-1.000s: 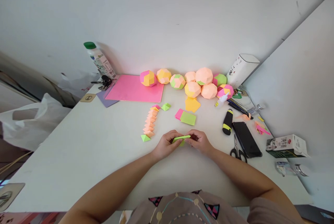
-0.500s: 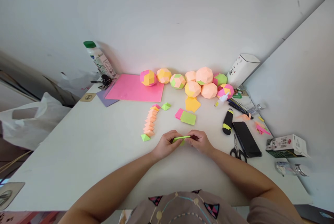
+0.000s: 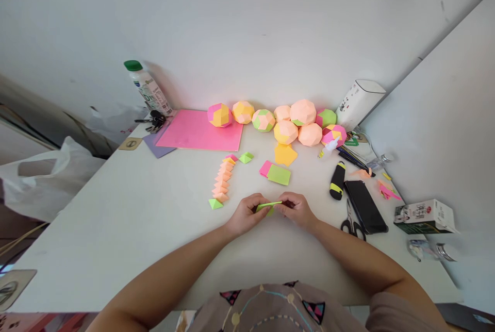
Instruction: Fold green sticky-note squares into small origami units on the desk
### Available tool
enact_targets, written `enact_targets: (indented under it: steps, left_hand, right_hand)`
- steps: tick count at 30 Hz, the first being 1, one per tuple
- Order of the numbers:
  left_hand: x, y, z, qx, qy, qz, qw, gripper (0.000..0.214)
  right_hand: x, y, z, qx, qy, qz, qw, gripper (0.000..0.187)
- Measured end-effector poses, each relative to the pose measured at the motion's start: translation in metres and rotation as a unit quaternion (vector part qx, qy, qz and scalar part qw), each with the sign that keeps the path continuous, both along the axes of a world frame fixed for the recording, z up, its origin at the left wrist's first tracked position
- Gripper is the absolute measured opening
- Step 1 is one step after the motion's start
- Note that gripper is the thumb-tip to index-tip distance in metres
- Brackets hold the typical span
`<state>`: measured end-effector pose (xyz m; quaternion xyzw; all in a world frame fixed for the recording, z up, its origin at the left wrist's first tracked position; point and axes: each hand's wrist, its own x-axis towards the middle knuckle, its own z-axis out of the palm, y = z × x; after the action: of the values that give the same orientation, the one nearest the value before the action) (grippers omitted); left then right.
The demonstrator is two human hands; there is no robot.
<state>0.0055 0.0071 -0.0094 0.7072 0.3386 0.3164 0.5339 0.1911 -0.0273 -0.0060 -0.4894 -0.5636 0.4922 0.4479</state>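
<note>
My left hand (image 3: 244, 214) and my right hand (image 3: 297, 210) meet at the middle of the white table (image 3: 127, 208). Both pinch a small folded green paper piece (image 3: 268, 205) between their fingertips, its upper edge showing as a thin green strip. Just left of my hands a row of folded orange paper units (image 3: 222, 180) runs away from me, with a green unit (image 3: 215, 203) at its near end and another green unit (image 3: 246, 157) near its far end. A pad of green and pink sticky notes (image 3: 275, 173) lies right beyond my hands.
Several paper polyhedron balls (image 3: 286, 121) line the wall beside a pink sheet (image 3: 199, 130), an orange sheet (image 3: 285, 154) and a bottle (image 3: 149, 89). To the right lie a marker (image 3: 337, 180), a phone (image 3: 365, 206), scissors (image 3: 351, 221), a carton (image 3: 425, 216) and a white box (image 3: 359, 102).
</note>
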Motion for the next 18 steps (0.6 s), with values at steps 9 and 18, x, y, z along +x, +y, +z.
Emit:
enact_targets:
  steps: [9, 18]
  left_hand:
    - [0.0004, -0.0002, -0.0001, 0.001, -0.003, -0.005, 1.000, 0.020]
    - [0.0003, -0.0004, -0.0001, 0.005, 0.002, -0.001, 1.000, 0.018]
  right_hand:
    - [-0.0008, 0.0003, 0.0045, -0.022, 0.013, -0.008, 1.000, 0.022]
    - [0.0003, 0.0006, 0.0014, -0.017, 0.032, -0.005, 0.999, 0.020]
